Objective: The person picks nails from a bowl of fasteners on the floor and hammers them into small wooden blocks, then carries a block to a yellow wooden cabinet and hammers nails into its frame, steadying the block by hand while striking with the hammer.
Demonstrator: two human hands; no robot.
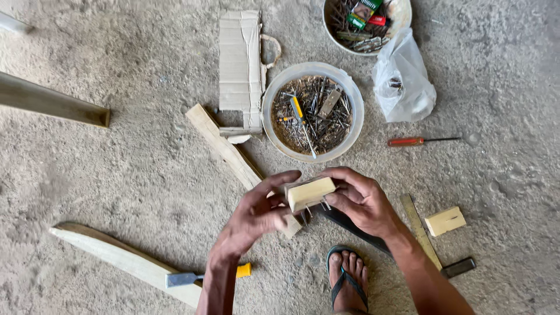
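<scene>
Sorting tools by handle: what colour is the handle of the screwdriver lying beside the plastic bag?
Red, seen clearly in the head view: the screwdriver lies below the bag.

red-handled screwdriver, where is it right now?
In the head view the red-handled screwdriver lies on the concrete floor, right of the round bowl of nails and just below the clear plastic bag, beyond the right hand.

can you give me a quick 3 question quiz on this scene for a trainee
1. True or false: both hands hold the small wooden block.
2. What lies in the round bowl above the hands? A) nails and a screwdriver B) water C) sand
3. Which side of the left hand is the red-handled screwdriver on?

Key
1. True: the left hand and right hand both grip it.
2. A
3. The right side, beyond the plastic bag.
</scene>
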